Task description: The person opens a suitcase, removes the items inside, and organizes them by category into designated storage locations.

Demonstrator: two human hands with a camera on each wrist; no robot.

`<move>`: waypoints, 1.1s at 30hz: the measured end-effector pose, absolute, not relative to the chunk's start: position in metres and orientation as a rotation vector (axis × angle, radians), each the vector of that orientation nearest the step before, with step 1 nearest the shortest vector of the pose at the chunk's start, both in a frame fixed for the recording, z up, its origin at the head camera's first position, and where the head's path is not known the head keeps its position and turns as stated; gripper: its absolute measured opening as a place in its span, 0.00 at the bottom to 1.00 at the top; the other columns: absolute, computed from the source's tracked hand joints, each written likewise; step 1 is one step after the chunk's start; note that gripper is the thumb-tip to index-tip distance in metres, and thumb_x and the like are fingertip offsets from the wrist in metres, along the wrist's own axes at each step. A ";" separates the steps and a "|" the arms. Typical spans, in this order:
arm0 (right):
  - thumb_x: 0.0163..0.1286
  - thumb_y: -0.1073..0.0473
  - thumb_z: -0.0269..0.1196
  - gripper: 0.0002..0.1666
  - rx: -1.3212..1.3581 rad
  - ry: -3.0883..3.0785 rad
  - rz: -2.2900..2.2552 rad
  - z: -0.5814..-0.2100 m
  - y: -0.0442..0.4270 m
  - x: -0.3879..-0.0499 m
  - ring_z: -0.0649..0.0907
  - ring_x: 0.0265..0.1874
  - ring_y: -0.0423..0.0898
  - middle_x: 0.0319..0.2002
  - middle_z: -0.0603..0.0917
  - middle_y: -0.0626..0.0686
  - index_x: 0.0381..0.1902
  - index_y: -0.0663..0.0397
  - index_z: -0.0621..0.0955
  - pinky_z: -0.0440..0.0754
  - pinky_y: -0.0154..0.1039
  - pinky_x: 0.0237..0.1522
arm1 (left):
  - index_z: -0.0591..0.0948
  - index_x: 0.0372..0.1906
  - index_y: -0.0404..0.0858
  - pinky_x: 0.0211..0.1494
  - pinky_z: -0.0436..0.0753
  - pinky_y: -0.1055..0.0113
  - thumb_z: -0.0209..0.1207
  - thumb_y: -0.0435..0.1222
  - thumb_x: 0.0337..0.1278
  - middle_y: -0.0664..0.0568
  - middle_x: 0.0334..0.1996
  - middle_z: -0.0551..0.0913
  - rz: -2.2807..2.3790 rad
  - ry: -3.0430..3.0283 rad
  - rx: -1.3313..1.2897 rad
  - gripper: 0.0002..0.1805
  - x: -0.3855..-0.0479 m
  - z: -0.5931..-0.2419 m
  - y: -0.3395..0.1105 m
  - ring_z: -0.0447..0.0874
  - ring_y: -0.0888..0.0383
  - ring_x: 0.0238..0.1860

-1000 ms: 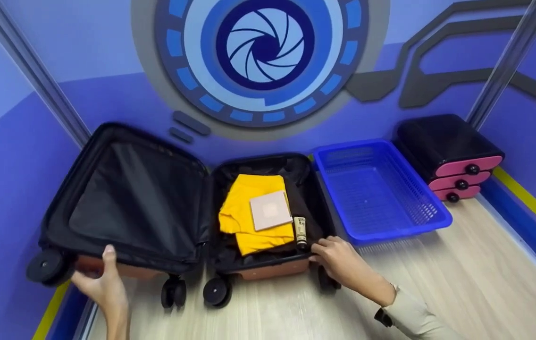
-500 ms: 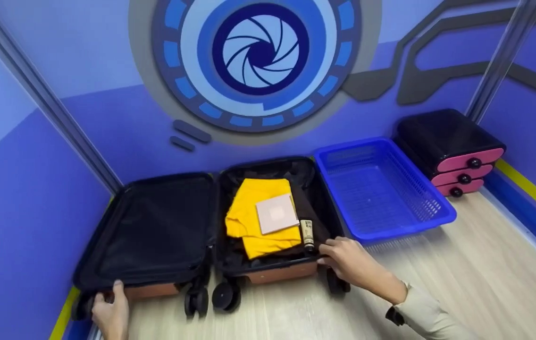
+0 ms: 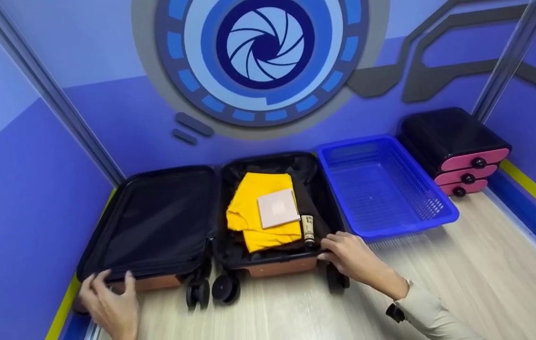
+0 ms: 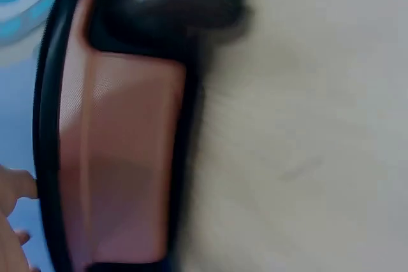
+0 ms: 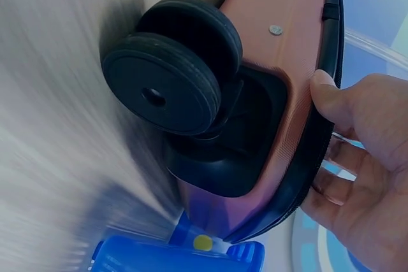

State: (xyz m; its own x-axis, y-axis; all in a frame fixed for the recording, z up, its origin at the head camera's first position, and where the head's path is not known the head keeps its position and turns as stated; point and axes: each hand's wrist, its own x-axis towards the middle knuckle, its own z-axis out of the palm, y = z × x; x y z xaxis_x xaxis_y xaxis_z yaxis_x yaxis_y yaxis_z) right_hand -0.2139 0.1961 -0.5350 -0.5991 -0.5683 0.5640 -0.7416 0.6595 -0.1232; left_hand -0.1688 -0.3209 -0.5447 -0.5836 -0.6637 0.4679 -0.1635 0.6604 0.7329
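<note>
An orange-brown suitcase (image 3: 282, 267) lies spread on the floor, its black-lined lid half (image 3: 159, 222) flat on the left. In the right half are a folded yellow garment (image 3: 258, 240), a pale pink square case (image 3: 277, 208) on top, and a small tube (image 3: 308, 229) over dark cloth. My left hand (image 3: 110, 304) has its fingers loosely spread at the lid's near left corner, and in the left wrist view the thumb is by the rim. With thumb outside and fingers over the edge, my right hand (image 3: 350, 257) grips the near right rim of the packed half.
A blue plastic basket (image 3: 367, 229) stands right of the suitcase. Beside it is a black drawer unit (image 3: 456, 132) with pink fronts. Black wheels (image 3: 225, 289) stick out from the suitcase's near side. Walls rise behind and on both sides.
The lid half has come down from a tilt to lie flat. My left hand came down with it and then loosened its fingers. The right hand has stayed on the rim.
</note>
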 end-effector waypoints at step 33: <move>0.76 0.62 0.65 0.08 0.789 -2.776 1.560 -0.495 0.209 -0.244 0.87 0.33 0.52 0.38 0.88 0.62 0.45 0.63 0.85 0.89 0.40 0.36 | 0.72 0.73 0.31 0.69 0.75 0.42 0.63 0.35 0.73 0.34 0.70 0.74 -1.601 -2.473 -0.208 0.28 -0.228 -0.507 -0.203 0.77 0.36 0.68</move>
State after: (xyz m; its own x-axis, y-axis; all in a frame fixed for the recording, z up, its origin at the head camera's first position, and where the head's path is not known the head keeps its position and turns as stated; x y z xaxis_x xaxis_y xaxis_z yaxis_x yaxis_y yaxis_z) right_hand -0.2443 0.2085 -0.4947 -0.8753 -0.4709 0.1100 -0.3388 0.4349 -0.8343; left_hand -0.2280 -0.2030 -0.5073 -0.9726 0.0152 0.2321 0.2180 0.4076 0.8868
